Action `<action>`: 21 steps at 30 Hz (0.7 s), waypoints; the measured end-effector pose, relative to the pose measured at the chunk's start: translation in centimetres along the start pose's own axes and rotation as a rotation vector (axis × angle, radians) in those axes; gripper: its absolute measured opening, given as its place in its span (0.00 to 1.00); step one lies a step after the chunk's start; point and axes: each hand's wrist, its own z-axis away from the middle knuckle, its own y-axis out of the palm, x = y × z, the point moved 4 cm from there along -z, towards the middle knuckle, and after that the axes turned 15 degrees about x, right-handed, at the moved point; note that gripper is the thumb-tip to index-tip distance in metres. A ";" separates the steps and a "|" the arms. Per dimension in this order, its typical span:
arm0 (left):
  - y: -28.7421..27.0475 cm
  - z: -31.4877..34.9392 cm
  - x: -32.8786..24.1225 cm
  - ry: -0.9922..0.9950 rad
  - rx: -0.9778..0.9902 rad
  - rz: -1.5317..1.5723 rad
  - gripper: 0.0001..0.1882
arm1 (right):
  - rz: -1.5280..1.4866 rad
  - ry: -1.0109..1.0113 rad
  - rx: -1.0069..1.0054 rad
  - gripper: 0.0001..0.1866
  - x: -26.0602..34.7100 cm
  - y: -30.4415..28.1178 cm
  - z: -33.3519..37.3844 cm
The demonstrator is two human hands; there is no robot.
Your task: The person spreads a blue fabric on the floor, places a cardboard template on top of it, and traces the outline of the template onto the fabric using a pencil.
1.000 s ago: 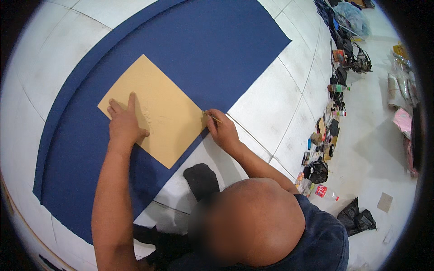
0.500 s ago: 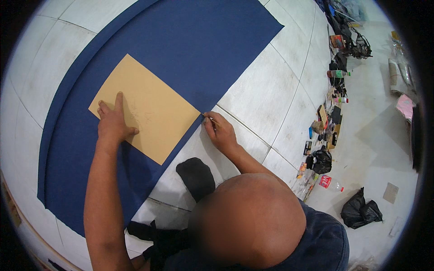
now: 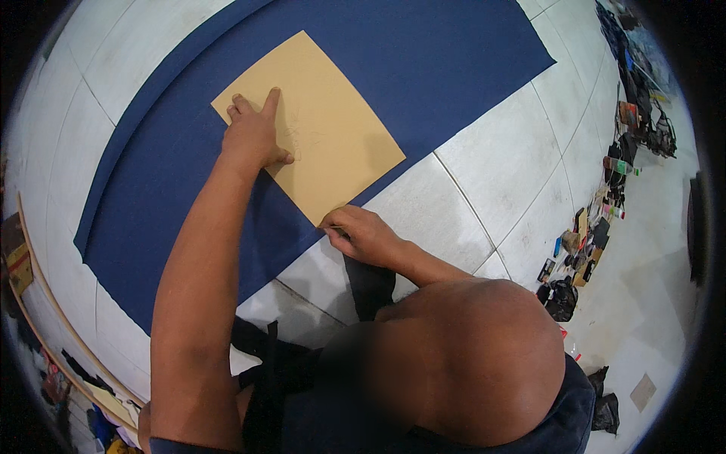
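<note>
Your left hand (image 3: 253,140) lies flat on the tan paper sheet (image 3: 318,129). The fingers are spread and point away from you, and the palm presses the sheet down. This hand does not grip anything; it is open and just rests on top.

The tan sheet lies on a big piece of dark blue cloth (image 3: 423,60). The cloth is spread out on the white tiled floor (image 3: 499,166). The sheet sits turned at a slant, with one corner pointing toward you. That near corner is close to the near edge of the blue cloth.

Your right hand (image 3: 363,234) is right at that near corner of the tan sheet. The fingers are curled in tight, and the fingertips touch the sheet's edge. They seem to pinch something thin, like a small marking tool, but it is too small to tell what it is. So the grip of this hand is closed, and what it has hold of cannot be made out.

Just below your right hand, a black thing (image 3: 370,284) lies on the floor, partly hidden by your arm.

Far off to the right, a row of small things (image 3: 586,242) lies along the floor, well apart from the cloth.
</note>
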 end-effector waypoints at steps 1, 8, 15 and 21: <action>-0.1 0.0 0.0 -0.003 -0.002 0.000 0.72 | 0.015 -0.016 -0.010 0.08 -0.2 0.1 0.0; 0.0 -0.2 0.0 -0.008 0.010 0.018 0.72 | 0.089 -0.090 -0.050 0.08 -0.9 0.6 0.0; 0.1 -0.4 0.0 -0.005 -0.001 -0.017 0.72 | 0.188 -0.078 -0.027 0.09 -1.3 1.1 -0.3; 0.0 -0.5 0.1 -0.024 0.041 -0.035 0.73 | 0.172 0.097 -0.107 0.10 -3.0 -3.1 1.0</action>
